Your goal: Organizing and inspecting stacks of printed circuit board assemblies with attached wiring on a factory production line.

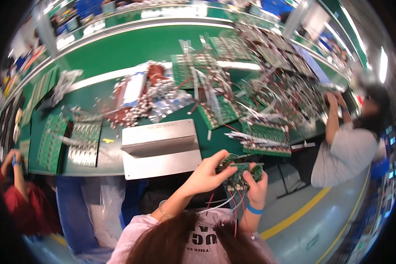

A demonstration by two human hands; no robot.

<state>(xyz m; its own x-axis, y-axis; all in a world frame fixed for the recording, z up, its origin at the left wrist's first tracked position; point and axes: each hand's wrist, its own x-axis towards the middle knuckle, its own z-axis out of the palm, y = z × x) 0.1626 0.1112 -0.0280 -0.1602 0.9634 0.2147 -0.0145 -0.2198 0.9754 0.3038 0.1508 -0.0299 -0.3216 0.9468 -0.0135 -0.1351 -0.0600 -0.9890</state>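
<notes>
Between my two hands, just off the table's front edge, is a green circuit board. Connectors line its lower side, and red and white wires hang down from it. My left hand grips the board's left end, thumb over the top face. At the right end, my right hand holds it with the thumb pressed on its face; a blue band circles that wrist. The fingers behind the board are hidden. Left of my hands stands a bent silver metal plate on the green table.
Stacked green boards with wires lie ahead of my hands. Beyond are a wire heap and piled boards. More board panels sit left. A blue bin is below the edge. Co-workers sit right and left.
</notes>
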